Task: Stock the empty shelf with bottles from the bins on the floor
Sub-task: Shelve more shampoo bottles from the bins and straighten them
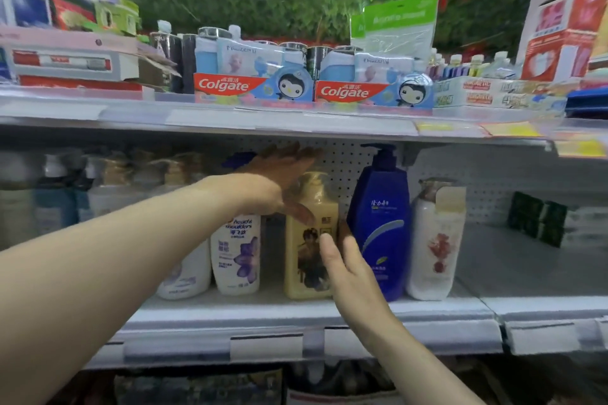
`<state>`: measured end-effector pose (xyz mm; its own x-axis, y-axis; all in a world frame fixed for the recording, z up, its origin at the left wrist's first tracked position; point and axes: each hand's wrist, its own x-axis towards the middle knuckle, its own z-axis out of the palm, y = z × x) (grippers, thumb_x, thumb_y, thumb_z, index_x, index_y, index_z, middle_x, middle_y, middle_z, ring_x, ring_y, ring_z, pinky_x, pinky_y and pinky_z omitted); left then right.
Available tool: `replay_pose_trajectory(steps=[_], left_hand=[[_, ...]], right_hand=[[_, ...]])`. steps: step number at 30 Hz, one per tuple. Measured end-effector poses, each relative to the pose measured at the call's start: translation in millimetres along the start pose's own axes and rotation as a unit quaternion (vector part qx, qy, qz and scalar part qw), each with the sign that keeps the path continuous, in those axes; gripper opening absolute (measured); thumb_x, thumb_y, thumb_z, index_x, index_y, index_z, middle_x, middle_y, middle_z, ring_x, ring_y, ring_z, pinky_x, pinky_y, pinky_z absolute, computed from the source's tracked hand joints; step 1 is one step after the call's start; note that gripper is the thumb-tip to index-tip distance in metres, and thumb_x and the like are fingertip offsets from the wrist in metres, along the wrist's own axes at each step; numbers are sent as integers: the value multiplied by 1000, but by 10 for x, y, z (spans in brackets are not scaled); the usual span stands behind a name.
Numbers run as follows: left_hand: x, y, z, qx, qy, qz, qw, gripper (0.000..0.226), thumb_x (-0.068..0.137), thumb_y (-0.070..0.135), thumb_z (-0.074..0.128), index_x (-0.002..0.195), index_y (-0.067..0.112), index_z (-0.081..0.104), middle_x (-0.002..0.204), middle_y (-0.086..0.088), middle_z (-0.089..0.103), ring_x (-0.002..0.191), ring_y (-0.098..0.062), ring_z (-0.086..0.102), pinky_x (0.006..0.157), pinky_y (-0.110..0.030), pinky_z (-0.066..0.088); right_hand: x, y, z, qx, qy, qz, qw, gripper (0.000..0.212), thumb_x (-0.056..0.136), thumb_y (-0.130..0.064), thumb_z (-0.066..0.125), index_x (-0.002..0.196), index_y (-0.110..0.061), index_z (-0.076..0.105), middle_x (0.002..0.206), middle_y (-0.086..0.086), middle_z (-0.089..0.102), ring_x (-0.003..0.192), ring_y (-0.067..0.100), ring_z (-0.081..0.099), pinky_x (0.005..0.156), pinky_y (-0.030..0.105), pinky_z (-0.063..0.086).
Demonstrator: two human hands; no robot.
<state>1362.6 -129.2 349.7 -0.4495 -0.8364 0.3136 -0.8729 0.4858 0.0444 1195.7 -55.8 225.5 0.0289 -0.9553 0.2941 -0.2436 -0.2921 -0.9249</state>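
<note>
shelf [513, 273] is part filled, bare at the right. yellow bottle [309, 273] stands upright near the front edge, between a white bottle [237, 253] and a blue bottle [378, 223]. left hand [279, 184], blurred, hovers over its cap. right hand [355, 270] seems to touch its label, fingers [329, 250] straight, apart, gripping nothing. step looks like squaring this bottle up; next calls for another bottle from the bins, unseen here.
</note>
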Motion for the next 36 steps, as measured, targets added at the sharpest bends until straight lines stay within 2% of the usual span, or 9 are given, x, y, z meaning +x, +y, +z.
replay_pose_trajectory(steps=[4, 7, 10, 15, 21, 25, 31, 34, 36], left_hand=[[59, -81, -13, 2, -42, -19, 999, 113, 62, 63, 82, 149, 50, 11, 153, 7, 39, 122, -17, 52, 96, -24, 40], [73, -118, 19, 20, -50, -18, 998, 117, 55, 68, 82, 143, 56, 5, 152, 10, 39, 136, -20, 41, 100, -26, 31], [110, -124, 52, 40, -45, -6, 998, 121, 55, 64, 84, 143, 54, 1, 152, 7, 41, 137, -23, 41, 101, -30, 32], [184, -131, 54, 52, -50, 7, 997, 121, 60, 61, 83, 148, 48, 1, 155, 6, 36, 139, -23, 37, 102, -29, 30], [171, -197, 61, 49, -41, 26, 998, 111, 64, 58, 83, 149, 44, 12, 149, 7, 43, 130, -19, 45, 99, -29, 36], [182, -203, 54, 54, -41, 38, 997, 110, 63, 59, 83, 147, 45, 12, 148, 5, 43, 130, -21, 45, 105, -37, 42], [178, -195, 75, 70, -16, 48, 996, 107, 61, 60, 83, 144, 41, 18, 142, 3, 48, 123, -21, 49, 100, -37, 44], [126, -246, 50, 96, 0, 55, 994, 110, 60, 62, 83, 145, 42, 16, 144, 5, 47, 118, -14, 45, 95, -28, 32], [93, -276, 36, 107, -1, 54, 993, 114, 60, 63, 82, 148, 41, 13, 147, 6, 45, 125, -17, 44, 91, -27, 25]], right_hand=[[73, 14, 33, 48, 2, 18, 999, 52, 87, -76, 32, 94, -29, 52, 95, -22, 57, 88, -11, 52, 73, 14, 37], [121, 48, 29, 58, 28, 24, 998, 51, 94, -71, 31, 93, -26, 55, 96, -18, 60, 89, -5, 54, 72, 19, 39], [127, 75, 86, 48, 49, 15, 998, 50, 94, -68, 33, 91, -23, 55, 96, -6, 62, 89, 6, 57, 75, 27, 46], [157, 66, 126, 54, 68, 10, 996, 52, 91, -69, 33, 89, -22, 54, 95, -2, 60, 89, 11, 56, 79, 33, 48], [122, 83, 123, 42, 73, -6, 996, 58, 76, -76, 27, 88, -24, 49, 99, -5, 51, 93, 5, 50, 79, 28, 39], [95, 92, 147, 18, 61, -10, 998, 59, 78, -76, 25, 91, -25, 51, 103, -8, 50, 98, 5, 50, 89, 33, 42], [83, 64, 225, 38, 91, -16, 995, 56, 77, -77, 32, 93, -29, 53, 105, -10, 51, 99, 5, 51, 95, 40, 47], [102, 44, 262, 59, 94, -1, 994, 58, 73, -78, 35, 94, -28, 53, 108, -13, 45, 103, 4, 47, 101, 45, 46], [113, 28, 292, 71, 88, 10, 994, 61, 71, -80, 36, 94, -26, 54, 109, -14, 43, 106, 8, 47, 103, 48, 46]])
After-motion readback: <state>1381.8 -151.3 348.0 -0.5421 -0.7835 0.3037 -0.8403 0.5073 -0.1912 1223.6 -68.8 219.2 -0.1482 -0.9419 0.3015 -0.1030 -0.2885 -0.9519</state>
